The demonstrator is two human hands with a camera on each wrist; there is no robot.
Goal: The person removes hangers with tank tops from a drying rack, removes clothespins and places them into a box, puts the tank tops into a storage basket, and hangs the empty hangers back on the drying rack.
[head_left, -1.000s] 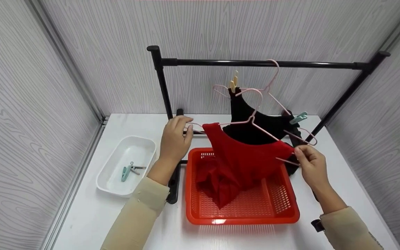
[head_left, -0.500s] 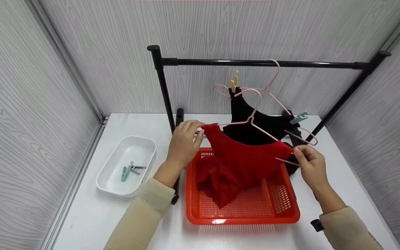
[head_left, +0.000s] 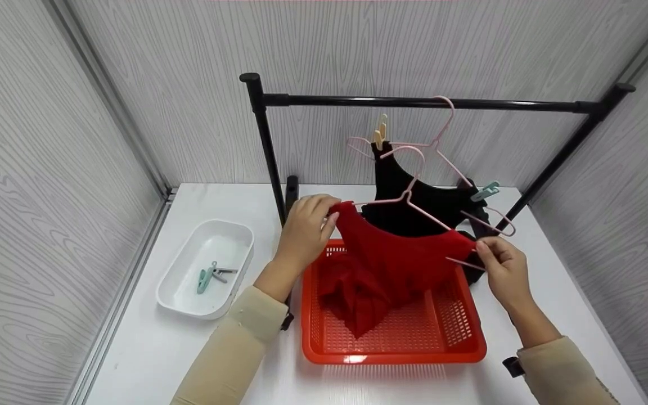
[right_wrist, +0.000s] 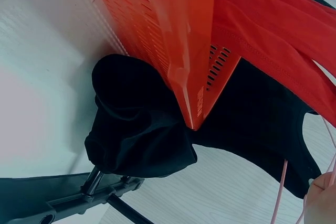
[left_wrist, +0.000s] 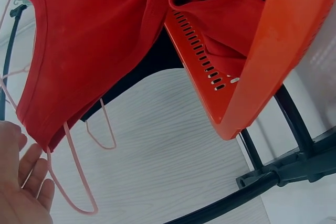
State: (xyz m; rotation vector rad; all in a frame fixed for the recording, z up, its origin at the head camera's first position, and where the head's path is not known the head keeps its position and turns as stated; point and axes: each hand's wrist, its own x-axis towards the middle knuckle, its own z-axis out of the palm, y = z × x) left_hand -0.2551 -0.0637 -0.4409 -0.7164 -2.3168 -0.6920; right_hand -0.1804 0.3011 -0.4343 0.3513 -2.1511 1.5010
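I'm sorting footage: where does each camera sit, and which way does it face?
Head: on the head, facing forward and down at the red garment, basket and rack; left hand, right hand and sleeves show.
Left wrist: on that wrist, facing the red garment's shoulder and a pink hanger; left hand partly shows, lower left.
Right wrist: on that wrist, facing the basket and black garment; right hand barely shows, lower right.
Shared: both wrist views show the basket and red garment.

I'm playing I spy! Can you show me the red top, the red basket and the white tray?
Red top [head_left: 408, 259]: head view, cloth below the neckline.
Red basket [head_left: 394, 358]: head view, front rim.
White tray [head_left: 211, 243]: head view, bare floor.
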